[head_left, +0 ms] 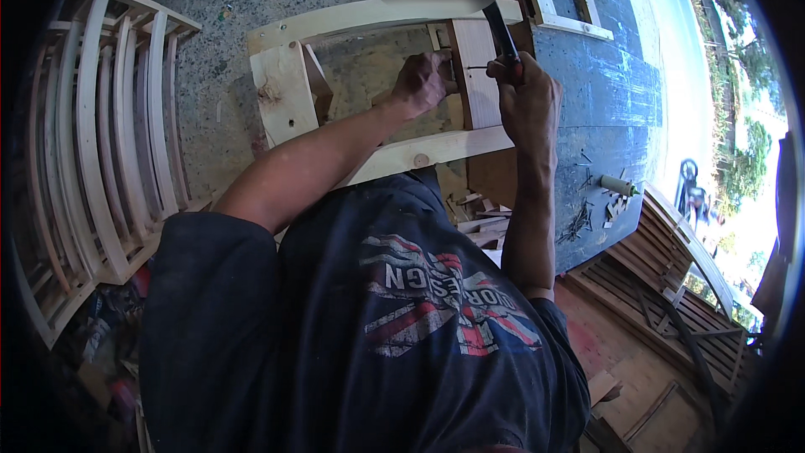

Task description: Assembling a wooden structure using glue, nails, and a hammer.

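Note:
My right hand is closed round the grip of a hammer with a dark shaft and some red at the handle. A blur covers its head end. Beside my right thumb, a thin nail shows against a pale wooden crosspiece. My left hand has its fingers curled at the crosspiece's left edge, gripping it; the fingertips are partly hidden. The crosspiece spans a rectangular wooden frame made of light planks, lying in front of me.
On the blue-grey worktop at right lie a smaller wooden frame, loose nails and a glue-like bottle. Slatted frames stand at left. Offcuts lie near my body; a slatted wooden piece leans at lower right.

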The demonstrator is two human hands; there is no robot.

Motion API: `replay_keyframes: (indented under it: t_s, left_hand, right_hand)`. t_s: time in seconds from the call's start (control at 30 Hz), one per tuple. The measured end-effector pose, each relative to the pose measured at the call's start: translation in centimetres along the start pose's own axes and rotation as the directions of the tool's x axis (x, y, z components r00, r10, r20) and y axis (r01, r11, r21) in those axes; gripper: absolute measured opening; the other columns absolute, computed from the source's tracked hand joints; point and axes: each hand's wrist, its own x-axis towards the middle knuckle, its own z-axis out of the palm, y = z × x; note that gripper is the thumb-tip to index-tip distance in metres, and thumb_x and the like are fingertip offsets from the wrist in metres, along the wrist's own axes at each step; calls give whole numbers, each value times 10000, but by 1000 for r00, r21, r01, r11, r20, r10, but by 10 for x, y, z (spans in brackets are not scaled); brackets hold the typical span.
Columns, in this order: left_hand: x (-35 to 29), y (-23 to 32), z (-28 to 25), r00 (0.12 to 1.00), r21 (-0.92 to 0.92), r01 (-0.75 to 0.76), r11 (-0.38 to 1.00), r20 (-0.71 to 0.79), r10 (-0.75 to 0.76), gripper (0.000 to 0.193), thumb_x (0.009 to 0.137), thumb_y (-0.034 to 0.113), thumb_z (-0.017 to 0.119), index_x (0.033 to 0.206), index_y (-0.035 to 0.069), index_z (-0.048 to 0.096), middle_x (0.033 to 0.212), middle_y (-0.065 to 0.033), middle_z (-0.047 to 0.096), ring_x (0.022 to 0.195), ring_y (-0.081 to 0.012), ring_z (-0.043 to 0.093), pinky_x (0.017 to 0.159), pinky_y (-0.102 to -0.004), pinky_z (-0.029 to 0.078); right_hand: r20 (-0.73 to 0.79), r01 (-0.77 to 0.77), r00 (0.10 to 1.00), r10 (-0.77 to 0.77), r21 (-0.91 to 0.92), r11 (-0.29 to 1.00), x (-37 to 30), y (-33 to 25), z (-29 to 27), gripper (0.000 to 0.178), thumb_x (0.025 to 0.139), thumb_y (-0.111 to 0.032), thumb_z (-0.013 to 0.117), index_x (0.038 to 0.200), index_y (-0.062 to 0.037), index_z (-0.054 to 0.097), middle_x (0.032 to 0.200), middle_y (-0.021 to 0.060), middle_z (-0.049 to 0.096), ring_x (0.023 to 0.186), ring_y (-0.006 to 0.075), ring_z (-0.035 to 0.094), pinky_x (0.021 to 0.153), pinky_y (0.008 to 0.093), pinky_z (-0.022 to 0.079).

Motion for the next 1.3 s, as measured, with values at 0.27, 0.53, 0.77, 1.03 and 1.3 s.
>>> replay_keyframes:
  t_s: [0.27, 0.53, 0.77, 1.03, 1.3]
  left_hand:
    - [10, -20, -21, 927, 919, -269, 288, 166, 336, 518, 828, 200, 861, 1239, -71, 701, 972, -243, 774, 864, -268, 767, 818, -347, 598]
    - [-4, -7, -11, 908, 890, -327, 319, 202, 368, 550, 806, 258, 875, 1226, -54, 704, 1068, -268, 733, 922, -353, 751, 815, -395, 592]
    - [-11, 8, 2, 953, 943, -215, 255, 146, 265, 574, 761, 223, 906, 1228, -37, 697, 997, -263, 731, 879, -414, 743, 782, -445, 598]
    - [-3, -7, -10, 830, 900, -409, 152, 299, 470, 512, 743, 190, 926, 1140, -23, 683, 958, -237, 754, 813, -424, 741, 731, -415, 599]
    - [-3, -2, -12, 847, 873, -431, 228, 304, 436, 465, 781, 216, 896, 1118, -30, 690, 876, -239, 731, 794, -419, 738, 690, -412, 589]
  right_hand:
    - [64, 13, 998, -8, -70, 997, 6, -5, -3, 37, 938, -41, 671, 959, -41, 702, 914, 129, 785, 856, 359, 751, 769, 466, 552]
    - [69, 36, 997, -31, -73, 997, 6, -4, -2, 74, 980, -83, 652, 964, -37, 708, 898, 111, 791, 858, 327, 764, 776, 447, 558]
    - [43, 67, 997, -67, 1, 998, 6, 1, -1, 47, 953, -37, 652, 972, -26, 693, 926, 109, 798, 855, 326, 769, 790, 437, 570]
    - [77, 0, 997, 1, -15, 1000, 10, 2, -3, 59, 935, -45, 671, 979, -25, 704, 912, 121, 793, 852, 324, 769, 787, 445, 565]
    - [60, 76, 996, -70, -115, 990, 9, -1, 2, 65, 958, -112, 680, 962, -51, 699, 826, 160, 743, 806, 389, 726, 737, 508, 528]
